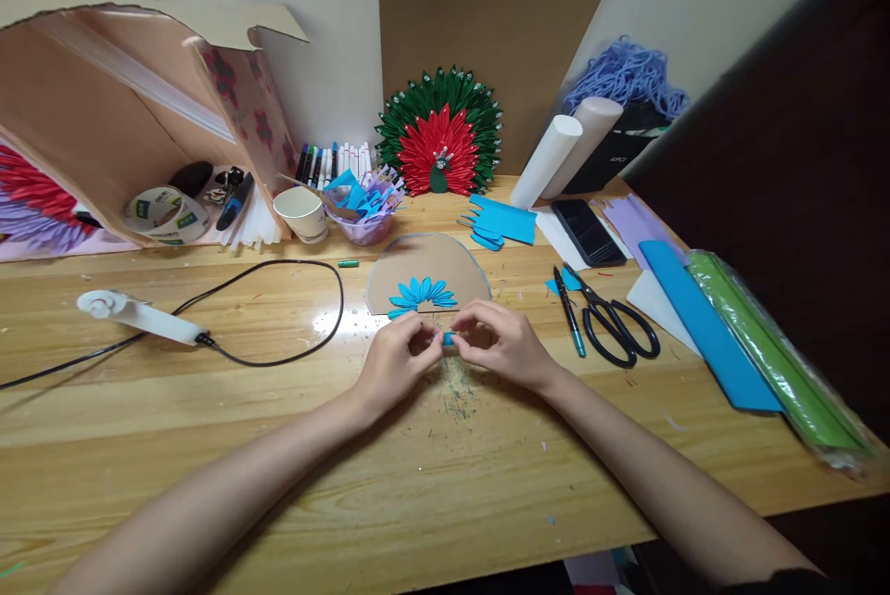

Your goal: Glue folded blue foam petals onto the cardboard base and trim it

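Note:
Between the fingertips of both hands is a small blue paper piece (449, 338), mostly covered by the fingers. My left hand (400, 356) pinches its left end. My right hand (506, 343) pinches the right end, close to the left fingertips. Just beyond the hands lies a half-round cardboard piece (431, 259) with a pale rim. Blue paper petals (422, 292) fan out along its straight near edge. The fingers of both hands are closed, just in front of that edge.
Black scissors (616, 322) and a pen (568, 310) lie to the right, near blue paper (709, 326). A white glue gun (143, 315) with a looping black cable is at left. Behind stand a paper cup (301, 213) and a red-green peacock fan (441, 136).

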Available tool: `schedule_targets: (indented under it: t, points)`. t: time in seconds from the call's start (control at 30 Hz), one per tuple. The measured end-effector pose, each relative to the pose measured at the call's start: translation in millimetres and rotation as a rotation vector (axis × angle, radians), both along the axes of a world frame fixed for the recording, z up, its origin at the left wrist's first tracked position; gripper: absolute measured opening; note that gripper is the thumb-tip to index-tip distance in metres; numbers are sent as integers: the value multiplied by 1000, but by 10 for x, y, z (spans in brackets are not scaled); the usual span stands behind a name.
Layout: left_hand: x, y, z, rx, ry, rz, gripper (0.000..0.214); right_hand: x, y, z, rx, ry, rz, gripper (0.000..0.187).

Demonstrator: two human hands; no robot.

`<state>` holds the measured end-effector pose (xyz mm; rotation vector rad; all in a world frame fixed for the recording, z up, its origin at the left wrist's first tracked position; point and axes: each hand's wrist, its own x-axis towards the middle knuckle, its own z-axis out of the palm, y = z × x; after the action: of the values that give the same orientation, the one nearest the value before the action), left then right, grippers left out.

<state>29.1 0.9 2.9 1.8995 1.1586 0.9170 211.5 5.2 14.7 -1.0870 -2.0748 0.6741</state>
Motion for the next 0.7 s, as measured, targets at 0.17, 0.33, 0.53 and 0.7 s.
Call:
schedule_targets:
  t: [0.17, 0.33, 0.53, 0.7]
  points:
    - [10, 2, 10, 13, 2, -24, 10, -13, -8, -9, 8, -33, 7, 5]
    - [8, 14, -2, -45, -29, -74, 13, -5, -10, -16, 44, -40, 13, 4]
    - [7, 60, 6, -208, -142, -104, 16, -2, -15, -26, 146, -118, 28, 5]
    - [2, 83, 46, -291, -213, -103, 17, -7, -23, -20, 236, -162, 61, 8]
